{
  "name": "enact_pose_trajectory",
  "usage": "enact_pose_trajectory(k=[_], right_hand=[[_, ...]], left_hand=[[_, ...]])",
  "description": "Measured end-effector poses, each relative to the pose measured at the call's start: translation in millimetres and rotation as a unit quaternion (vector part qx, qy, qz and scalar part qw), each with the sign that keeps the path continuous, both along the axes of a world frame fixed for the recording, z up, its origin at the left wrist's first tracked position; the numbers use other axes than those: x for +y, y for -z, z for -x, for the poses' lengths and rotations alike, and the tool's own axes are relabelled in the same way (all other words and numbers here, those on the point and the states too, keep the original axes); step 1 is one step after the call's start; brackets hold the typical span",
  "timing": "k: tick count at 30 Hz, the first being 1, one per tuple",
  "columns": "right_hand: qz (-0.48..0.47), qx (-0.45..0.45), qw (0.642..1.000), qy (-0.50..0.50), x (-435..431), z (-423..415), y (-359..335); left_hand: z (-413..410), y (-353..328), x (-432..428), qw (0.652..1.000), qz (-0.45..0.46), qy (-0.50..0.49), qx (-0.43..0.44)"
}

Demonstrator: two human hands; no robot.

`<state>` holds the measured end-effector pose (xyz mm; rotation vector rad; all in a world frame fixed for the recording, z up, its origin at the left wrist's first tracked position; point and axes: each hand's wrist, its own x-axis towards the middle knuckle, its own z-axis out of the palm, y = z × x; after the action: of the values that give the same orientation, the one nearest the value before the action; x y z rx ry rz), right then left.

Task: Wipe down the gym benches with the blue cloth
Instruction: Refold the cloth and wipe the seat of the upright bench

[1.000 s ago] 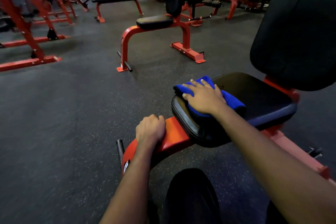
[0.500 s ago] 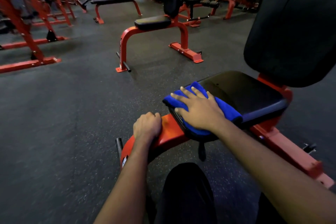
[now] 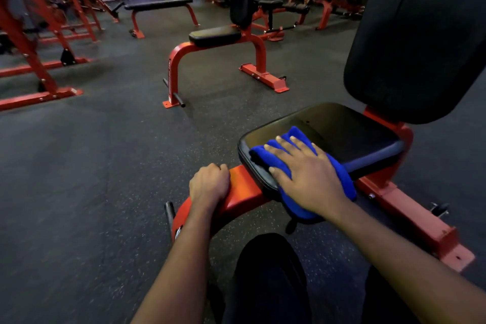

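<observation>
A red-framed gym bench stands close in front of me, with a black seat pad [image 3: 342, 134] and an upright black back pad [image 3: 420, 34]. My right hand [image 3: 307, 179] lies flat, fingers spread, pressing the blue cloth [image 3: 265, 156] onto the near left corner of the seat; the cloth drapes over the front edge. My left hand [image 3: 209, 184] is curled around the red frame bar [image 3: 243, 189] just left of the seat.
A second red bench [image 3: 218, 37] with a black seat stands ahead on the dark rubber floor [image 3: 92, 166]. A flat bench [image 3: 157, 4] sits further back, red racks [image 3: 34, 60] at the left, more machines along the back. My dark-trousered knee [image 3: 268, 271] is below the bench.
My right hand has slid the blue cloth across the front part of the seat, first toward the left edge, now slightly back onto the pad. My left hand stays on the red bar.
</observation>
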<state>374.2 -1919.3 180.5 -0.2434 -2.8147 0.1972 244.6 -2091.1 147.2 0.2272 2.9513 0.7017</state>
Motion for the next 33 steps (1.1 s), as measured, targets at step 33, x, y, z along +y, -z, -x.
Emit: enact_pose_trajectory(k=[33], right_hand=[[-0.004,-0.079,0.996,0.033,-22,50,-19]], left_hand=[[1,-2,6,1.000,0.024,-0.019,-0.006]])
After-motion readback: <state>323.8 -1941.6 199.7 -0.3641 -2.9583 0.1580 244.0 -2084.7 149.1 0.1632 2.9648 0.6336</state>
